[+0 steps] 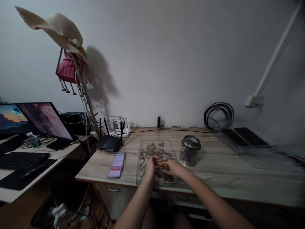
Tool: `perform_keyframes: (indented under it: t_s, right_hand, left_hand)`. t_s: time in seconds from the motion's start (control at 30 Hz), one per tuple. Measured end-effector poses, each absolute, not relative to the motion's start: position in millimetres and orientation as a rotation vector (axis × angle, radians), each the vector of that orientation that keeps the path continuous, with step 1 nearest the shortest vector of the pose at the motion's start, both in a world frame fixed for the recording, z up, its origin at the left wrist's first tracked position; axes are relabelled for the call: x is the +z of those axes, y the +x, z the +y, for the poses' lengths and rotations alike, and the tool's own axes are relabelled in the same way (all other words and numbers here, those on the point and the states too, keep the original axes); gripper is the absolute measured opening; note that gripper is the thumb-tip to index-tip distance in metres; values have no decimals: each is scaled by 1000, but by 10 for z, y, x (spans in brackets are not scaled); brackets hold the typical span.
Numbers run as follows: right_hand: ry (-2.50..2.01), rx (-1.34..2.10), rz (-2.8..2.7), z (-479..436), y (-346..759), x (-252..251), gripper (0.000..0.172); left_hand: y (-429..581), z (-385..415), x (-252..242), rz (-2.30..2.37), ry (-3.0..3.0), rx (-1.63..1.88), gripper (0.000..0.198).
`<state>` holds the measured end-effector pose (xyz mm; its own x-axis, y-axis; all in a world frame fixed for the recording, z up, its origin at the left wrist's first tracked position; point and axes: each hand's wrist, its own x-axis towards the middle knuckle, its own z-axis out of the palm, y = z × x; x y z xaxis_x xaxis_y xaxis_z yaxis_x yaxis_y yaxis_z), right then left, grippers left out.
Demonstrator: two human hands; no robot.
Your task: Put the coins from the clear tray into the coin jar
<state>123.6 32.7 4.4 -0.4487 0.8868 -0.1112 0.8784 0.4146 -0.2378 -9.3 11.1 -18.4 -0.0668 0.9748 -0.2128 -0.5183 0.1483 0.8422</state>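
Many loose coins (152,149), mostly silver with some gold-coloured, lie spread in a shallow clear plastic tray (138,175) near the desk's front edge. Over the front part of the coins, my left hand (152,166) has its fingers apart, palm turned toward the right. Opposite it, my right hand (172,167) reaches down with fingers curled in at the coins. A gold-coloured coin (163,162) shows right at its fingertips; whatever is between the fingers is too small to make out. To the right stands a round metal tin (190,154) with a slotted lid.
A phone (116,164) with a blurred screen lies left of the tray. Behind it are a black router (109,142) and white cables. A small dark bottle (159,122) stands by the wall. Coiled black cable (218,116) and a clear case (254,159) are at right.
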Motion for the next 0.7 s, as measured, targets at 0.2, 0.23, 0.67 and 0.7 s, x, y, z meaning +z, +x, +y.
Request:
perform_keyframes:
  t_s: [0.2,0.23,0.67,0.7]
  right_hand:
    - [-1573,508,-2516,367,1236,-26,13]
    - [-1548,489,-2486,377,1265,30,12]
    - [-1770,-249,-2080,929,2401,1242,14]
    - [-1790,-262,-2123,960,2407,1202,14]
  left_hand:
    - [-50,142,-206,1061,761,1311,20]
    - [-37,147,-206,1094,815,1320,17]
    - [44,70,-136,1098,860,1217,11]
    - [43,71,-136,1100,867,1212,11]
